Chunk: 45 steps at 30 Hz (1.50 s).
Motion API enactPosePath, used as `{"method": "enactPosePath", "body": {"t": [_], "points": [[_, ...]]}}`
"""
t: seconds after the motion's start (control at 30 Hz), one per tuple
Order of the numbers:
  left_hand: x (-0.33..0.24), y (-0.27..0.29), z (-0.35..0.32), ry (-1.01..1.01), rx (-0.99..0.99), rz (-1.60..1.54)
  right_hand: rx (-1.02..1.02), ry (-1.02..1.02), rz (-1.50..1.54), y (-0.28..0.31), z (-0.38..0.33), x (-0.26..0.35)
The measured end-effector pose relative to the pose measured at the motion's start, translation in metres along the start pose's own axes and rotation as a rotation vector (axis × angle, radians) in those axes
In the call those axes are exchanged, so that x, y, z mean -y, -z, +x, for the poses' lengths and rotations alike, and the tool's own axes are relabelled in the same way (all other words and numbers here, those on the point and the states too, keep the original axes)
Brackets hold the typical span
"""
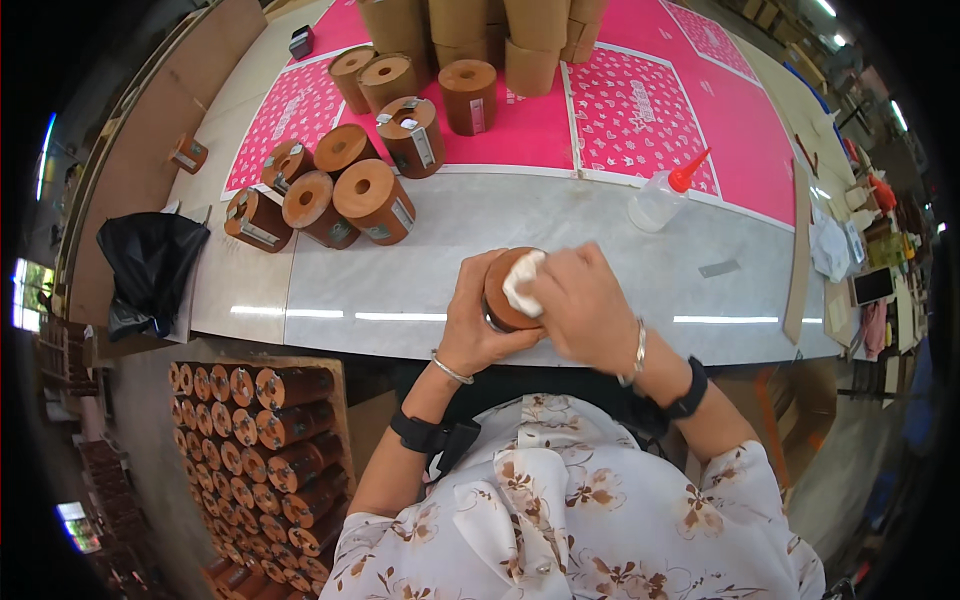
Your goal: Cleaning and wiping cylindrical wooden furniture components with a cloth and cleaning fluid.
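Observation:
In front of my body, over the near edge of the grey table [400, 290], my left hand [472, 318] is wrapped round a reddish-brown wooden cylinder [501, 297]. My right hand [585, 305] pinches a bunched white cloth [522, 284] and presses it on the cylinder's top face, covering much of that face. Left of my hands stand several similar cylinders with centre holes, among them a nearer one [372, 203], some with pale strips down their sides. Beyond my right hand is a clear squeeze bottle [655, 203] with a red pointed cap.
Cardboard tubes [535, 45] stand at the back on pink printed sheets [640, 115]. A small flat metal piece [718, 268] lies to the right. A black bag [150, 270] sits at the left corner. Below left, many cylinders [290, 425] are stacked on their sides.

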<state>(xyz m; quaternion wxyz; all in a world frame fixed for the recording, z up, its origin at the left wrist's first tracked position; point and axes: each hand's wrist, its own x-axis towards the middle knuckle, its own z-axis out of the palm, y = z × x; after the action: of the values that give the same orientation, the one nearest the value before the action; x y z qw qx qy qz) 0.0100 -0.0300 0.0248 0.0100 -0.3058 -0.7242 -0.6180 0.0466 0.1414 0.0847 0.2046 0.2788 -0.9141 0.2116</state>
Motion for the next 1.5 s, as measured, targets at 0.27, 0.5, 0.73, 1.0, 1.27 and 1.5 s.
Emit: {"method": "enactPosePath", "body": {"t": [0.27,0.5,0.73,1.0,1.27,1.5], "points": [[0.019,-0.009,-0.012,0.089,-0.034,-0.095,-0.105,0.133,0.115,-0.018,0.033,0.006],[0.016,-0.014,-0.007,0.087,-0.048,-0.118,-0.036,0.163,-0.012,-0.007,0.016,0.011],[0.016,-0.01,-0.005,0.067,-0.053,-0.021,-0.015,0.102,0.003,-0.011,0.02,0.011],[0.008,-0.01,-0.001,0.018,-0.045,0.021,-0.062,-0.008,-0.144,-0.005,0.027,-0.03],[0.009,-0.01,-0.003,0.016,-0.022,0.005,-0.069,-0.035,-0.049,0.019,-0.026,0.016],[0.006,-0.009,-0.002,0.053,-0.037,0.029,-0.125,-0.008,-0.113,-0.004,0.009,-0.021]]}}
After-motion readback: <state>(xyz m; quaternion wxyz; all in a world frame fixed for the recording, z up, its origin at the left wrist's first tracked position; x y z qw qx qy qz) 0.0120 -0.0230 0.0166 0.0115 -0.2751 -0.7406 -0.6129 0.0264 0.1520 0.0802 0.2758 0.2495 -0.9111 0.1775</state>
